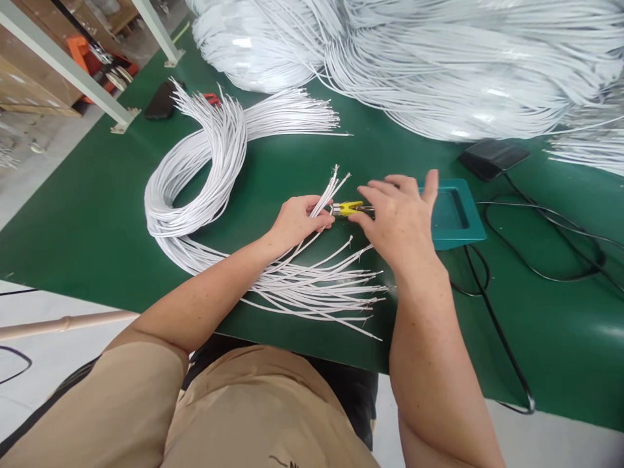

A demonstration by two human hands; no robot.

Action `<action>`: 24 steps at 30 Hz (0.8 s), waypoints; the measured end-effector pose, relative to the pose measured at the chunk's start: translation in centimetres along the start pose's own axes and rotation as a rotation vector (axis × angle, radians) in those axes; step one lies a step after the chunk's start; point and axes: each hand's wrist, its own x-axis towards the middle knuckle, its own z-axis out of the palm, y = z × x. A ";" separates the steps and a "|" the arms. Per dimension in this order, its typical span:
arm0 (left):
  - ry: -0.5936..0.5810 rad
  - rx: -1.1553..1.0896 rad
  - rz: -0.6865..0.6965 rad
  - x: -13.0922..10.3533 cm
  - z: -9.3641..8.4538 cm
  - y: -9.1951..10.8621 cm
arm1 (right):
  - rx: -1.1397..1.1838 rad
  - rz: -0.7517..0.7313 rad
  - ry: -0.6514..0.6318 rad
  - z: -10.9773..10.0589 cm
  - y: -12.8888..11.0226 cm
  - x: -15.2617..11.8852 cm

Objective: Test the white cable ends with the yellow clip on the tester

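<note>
My left hand [301, 220] pinches several white wires [325, 196] between thumb and fingers, their stripped ends pointing up and away. Right beside these fingertips is a small tool with a yellow body and silver tip [348, 208]; its dark rear part runs under my right hand [397, 211]. That hand is over it with fingers spread and thumb apart, and does not appear closed on it. Below both hands lie the loose ends of a wire bundle [316, 284]. The same bundle loops round at the left [188, 188], with more ends behind.
A teal tray [474, 224] stands right of my right hand. Black cables [507, 338] trail across the green table [546, 325]. Large heaps of white wire [439, 71] fill the back. A black device [492, 158] lies behind the tray; a dark object [160, 103] is at far left.
</note>
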 end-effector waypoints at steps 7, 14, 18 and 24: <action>-0.016 -0.111 -0.048 0.0 -0.2 0.4 | -0.225 0.363 0.096 0.0 1.5 -0.6; 0.027 -0.304 -0.012 -0.3 -1.3 0.3 | -0.056 0.331 0.204 -0.4 0.7 0.0; -0.014 -0.410 0.023 -0.6 -1.5 0.5 | 0.335 0.235 0.249 -0.7 -1.2 0.3; -0.101 -0.455 0.084 -0.8 -1.5 0.4 | 0.921 0.486 -0.167 -0.2 -3.1 0.5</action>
